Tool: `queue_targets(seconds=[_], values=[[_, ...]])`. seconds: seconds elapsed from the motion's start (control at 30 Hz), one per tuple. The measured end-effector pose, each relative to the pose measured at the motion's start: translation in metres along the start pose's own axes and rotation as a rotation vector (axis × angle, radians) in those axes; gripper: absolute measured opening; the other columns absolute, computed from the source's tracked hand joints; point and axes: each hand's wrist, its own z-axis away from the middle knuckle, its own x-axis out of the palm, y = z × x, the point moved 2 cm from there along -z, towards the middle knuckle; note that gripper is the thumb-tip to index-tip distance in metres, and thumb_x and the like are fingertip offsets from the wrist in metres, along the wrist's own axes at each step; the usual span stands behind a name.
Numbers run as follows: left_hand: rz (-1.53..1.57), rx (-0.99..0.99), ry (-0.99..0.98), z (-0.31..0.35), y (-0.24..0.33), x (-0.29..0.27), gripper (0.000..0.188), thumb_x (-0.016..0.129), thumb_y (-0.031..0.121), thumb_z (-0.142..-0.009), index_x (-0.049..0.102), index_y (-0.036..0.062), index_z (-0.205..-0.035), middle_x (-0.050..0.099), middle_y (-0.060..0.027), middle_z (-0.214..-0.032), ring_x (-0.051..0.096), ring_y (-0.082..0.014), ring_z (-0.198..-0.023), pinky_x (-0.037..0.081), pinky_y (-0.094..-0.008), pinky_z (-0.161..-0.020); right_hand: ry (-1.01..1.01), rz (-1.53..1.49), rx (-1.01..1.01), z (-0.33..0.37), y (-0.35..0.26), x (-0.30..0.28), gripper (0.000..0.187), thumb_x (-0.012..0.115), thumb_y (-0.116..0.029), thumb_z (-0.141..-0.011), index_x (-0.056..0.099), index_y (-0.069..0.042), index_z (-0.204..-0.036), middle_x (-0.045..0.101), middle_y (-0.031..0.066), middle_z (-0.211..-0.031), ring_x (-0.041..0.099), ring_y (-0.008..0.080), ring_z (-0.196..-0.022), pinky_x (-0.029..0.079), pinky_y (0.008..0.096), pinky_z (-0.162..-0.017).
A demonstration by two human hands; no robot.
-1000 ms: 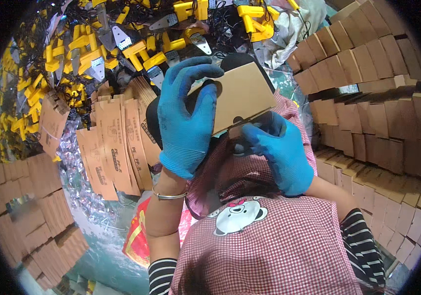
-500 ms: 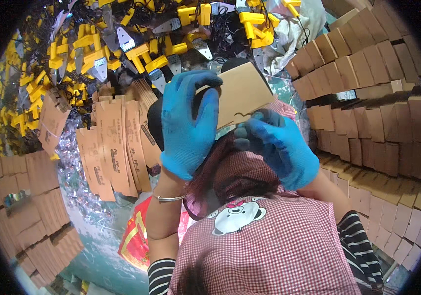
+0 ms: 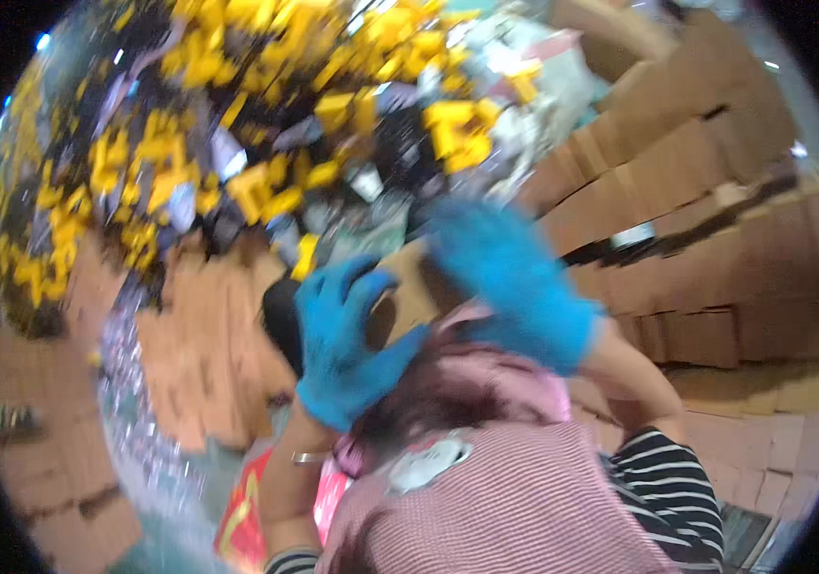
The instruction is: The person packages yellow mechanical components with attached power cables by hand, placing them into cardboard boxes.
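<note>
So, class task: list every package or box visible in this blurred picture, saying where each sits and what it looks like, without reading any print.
Small cardboard box: centre, brown, held between the left hand and right hand, both in blue gloves.
Stacked cartons: right side, brown, in rows.
Flat cardboard pieces: left of the hands, brown, overlapping.
Yellow packets: top, heaped, with black parts; blurred.
Red pack: bottom left, with yellow markings.
</note>
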Motion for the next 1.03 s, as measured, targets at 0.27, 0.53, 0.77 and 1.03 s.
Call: queue_targets(seconds=[0.27, 0.53, 0.77, 1.03], values=[[-0.12, -0.086, 0.592, -0.012, -0.037, -0.069, 0.061, 0.074, 0.01, -0.087, 0.048, -0.0009, -0.142, 0.05, -0.0168, -0.146, 0.047, -0.0315, -0.135, 0.034, -0.0424, -0.115, 0.179, -0.079, 0.15, -0.043, 0.136, -0.074, 0.092, 0.09, -0.013, -0.063, 0.049, -0.006, -0.145, 0.061, 0.0196, -0.129, 0.059, 0.0338, -0.121, 0.045, 0.0448, -0.105], [-0.195, -0.228, 0.534, 0.024, -0.099, -0.049, 0.058, 0.067, 0.008, -0.089, 0.048, -0.0018, -0.142, 0.051, -0.0171, -0.145, 0.046, -0.0329, -0.134, 0.032, -0.0439, -0.115, 0.739, 1.15, 0.153, -0.038, 0.189, -0.271, 0.079, 0.082, -0.006, -0.063, 0.054, -0.009, -0.137, 0.058, 0.0172, -0.126, 0.052, 0.0391, -0.118, 0.042, 0.0502, -0.103], [-0.206, -0.447, 0.422, 0.06, -0.159, -0.028, 0.054, 0.065, 0.012, -0.095, 0.047, -0.0017, -0.143, 0.05, -0.0158, -0.146, 0.046, -0.0298, -0.135, 0.034, -0.0395, -0.115, 0.932, 1.266, 0.187, 0.022, 0.176, -0.349, 0.074, 0.082, -0.004, -0.066, 0.056, -0.009, -0.135, 0.061, 0.015, -0.126, 0.056, 0.037, -0.116, 0.043, 0.0469, -0.1], [-0.206, -0.478, 0.413, 0.07, -0.202, -0.018, 0.052, 0.064, 0.01, -0.094, 0.047, -0.0037, -0.141, 0.049, -0.0161, -0.144, 0.046, -0.0303, -0.134, 0.035, -0.0405, -0.113, 0.81, 1.502, 0.39, 0.058, 0.202, -0.369, 0.08, 0.081, -0.004, -0.069, 0.053, -0.013, -0.143, 0.059, 0.013, -0.129, 0.052, 0.0327, -0.122, 0.037, 0.0451, -0.106]])
